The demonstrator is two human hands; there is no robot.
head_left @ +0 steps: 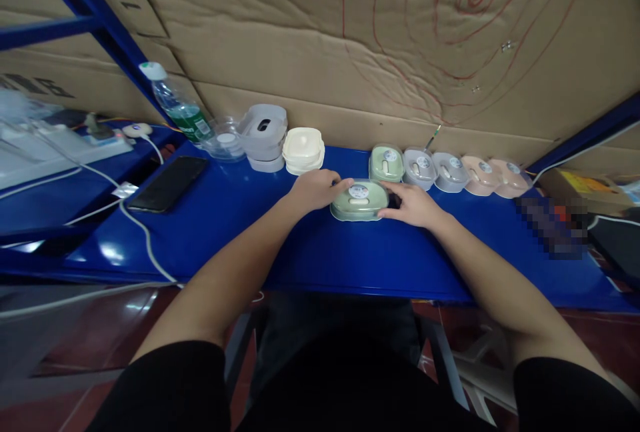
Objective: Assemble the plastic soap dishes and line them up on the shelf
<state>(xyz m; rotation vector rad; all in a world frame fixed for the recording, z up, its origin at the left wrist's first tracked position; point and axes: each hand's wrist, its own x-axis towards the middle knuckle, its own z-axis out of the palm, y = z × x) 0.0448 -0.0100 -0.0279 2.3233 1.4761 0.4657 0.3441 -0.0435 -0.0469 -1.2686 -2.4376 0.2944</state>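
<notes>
A green lidded box (359, 209) with a clear cover, a round label and a pale tab on top stands on the blue table in front of me. My left hand (317, 190) grips its left end, thumb along the upper edge. At the right end my right hand (411, 205) has its thumb and fingers around the side. Just behind, another green box (387, 164) begins a row with a grey box (420, 169), a second grey box (451, 173) and pink boxes (481, 176).
Left at the back are stacked grey trays (263, 133), cream trays (303, 151), clear covers (226, 143) and a water bottle (181, 112). A phone (169, 183) and white cables (145, 235) lie further left. A cardboard wall (280, 39) closes the back.
</notes>
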